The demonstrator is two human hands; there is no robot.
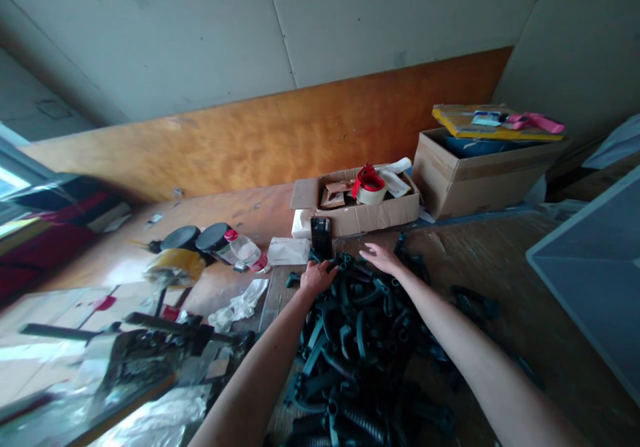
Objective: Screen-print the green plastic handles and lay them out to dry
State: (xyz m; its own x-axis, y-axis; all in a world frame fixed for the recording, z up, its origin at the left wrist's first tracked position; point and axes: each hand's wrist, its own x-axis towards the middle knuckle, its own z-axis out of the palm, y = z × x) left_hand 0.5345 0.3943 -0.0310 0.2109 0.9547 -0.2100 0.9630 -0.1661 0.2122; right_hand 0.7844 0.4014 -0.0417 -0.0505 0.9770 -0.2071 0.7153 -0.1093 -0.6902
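A large heap of black curved parts (345,340) lies in front of me, some with round tube-like ends and some with ribbed, coil-like sections. My left hand (318,276) rests at the far left edge of the heap, its fingers spread over the parts and not visibly gripping one. At the far right edge, my right hand (383,259) hovers over or just touches the heap; its fingers are stretched out, with nothing seen in them. A small black box-like object (321,235) stands just beyond my left hand.
Behind the heap is an open cardboard box (375,220) with tape rolls. A larger carton (450,177) stands to its right. A bottle (247,250), black round containers (215,239) and a yellow tape roll (175,268) are at left, near a blurred metal device (150,340). A grey bin (590,267) is at right.
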